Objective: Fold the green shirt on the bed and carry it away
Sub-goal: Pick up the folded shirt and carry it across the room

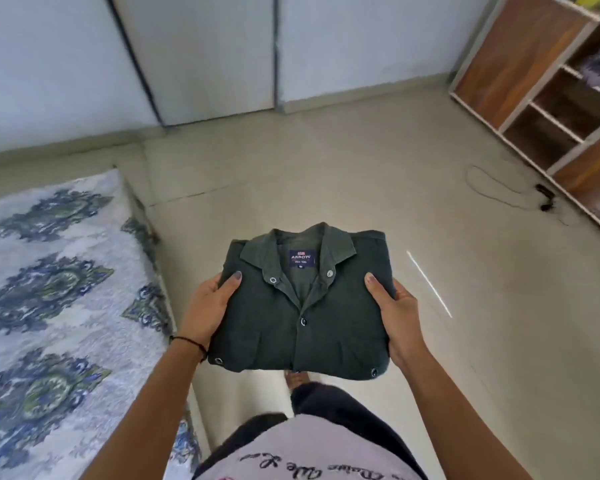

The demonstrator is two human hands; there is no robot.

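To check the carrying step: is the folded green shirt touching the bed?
Apart. The head view shows the shirt held in the left hand and right hand above the floor; a strip of floor separates it from the bed.

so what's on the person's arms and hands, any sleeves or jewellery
Both forearms are bare, no sleeves in view. A thin black thread band circles the wrist of the left hand; the right hand has nothing on its wrist. Both thumbnails wear dull greyish-purple polish. No rings show.

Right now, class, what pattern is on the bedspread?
The bedspread is white with blue-green ornate motifs, shown in the head view.
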